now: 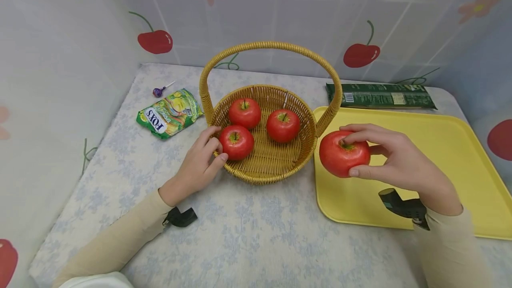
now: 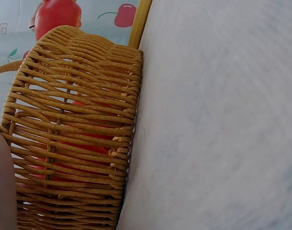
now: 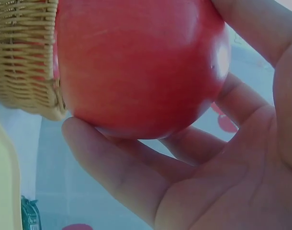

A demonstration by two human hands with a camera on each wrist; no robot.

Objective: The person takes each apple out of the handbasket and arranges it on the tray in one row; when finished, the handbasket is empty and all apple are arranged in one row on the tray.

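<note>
My right hand (image 1: pixel 394 159) holds a red apple (image 1: pixel 344 154) from above, over the near left part of a yellow tray (image 1: pixel 452 146). In the right wrist view, thumb and fingers wrap round that apple (image 3: pixel 141 67). The left hand (image 1: pixel 196 166) grips the left rim of a round wicker basket (image 1: pixel 260 178) with a tall arched handle. Inside the basket sit three red apples, a back one (image 1: pixel 244 114), a right one (image 1: pixel 283 126) and a front left one (image 1: pixel 236 142) right beside the left fingers. The left wrist view shows the woven side (image 2: pixel 74 129) close up.
A green Fox's candy bag (image 1: pixel 170 114) lies left of the basket, with a purple-wrapped lollipop (image 1: pixel 158 92) behind it. Behind the tray is a long dark green packet (image 1: pixel 382 96). A white rounded thing (image 1: pixel 96 281) shows at the bottom left edge.
</note>
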